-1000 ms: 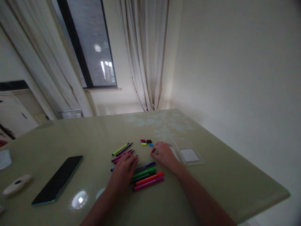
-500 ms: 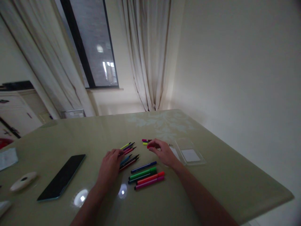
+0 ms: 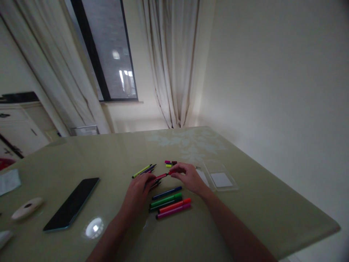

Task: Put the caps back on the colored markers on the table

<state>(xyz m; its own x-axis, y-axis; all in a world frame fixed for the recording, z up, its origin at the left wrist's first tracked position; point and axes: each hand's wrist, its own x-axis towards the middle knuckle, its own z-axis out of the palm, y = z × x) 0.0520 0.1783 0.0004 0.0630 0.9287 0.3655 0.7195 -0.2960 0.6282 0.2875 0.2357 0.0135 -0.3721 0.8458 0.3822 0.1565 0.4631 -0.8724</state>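
Red marker (image 3: pixel 161 176) between both hands; capped markers (image 3: pixel 170 203) beside.

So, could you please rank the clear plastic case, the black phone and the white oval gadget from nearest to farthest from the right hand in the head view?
1. Clear plastic case: just right of the right hand.
2. Black phone: far left, beyond the left hand.
3. White oval gadget: farthest left, near the table edge.

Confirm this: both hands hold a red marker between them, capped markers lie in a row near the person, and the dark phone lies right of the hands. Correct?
Not quite. In the head view the phone lies left of the left hand and right hand, which do hold the red marker; the capped markers lie nearer the person.
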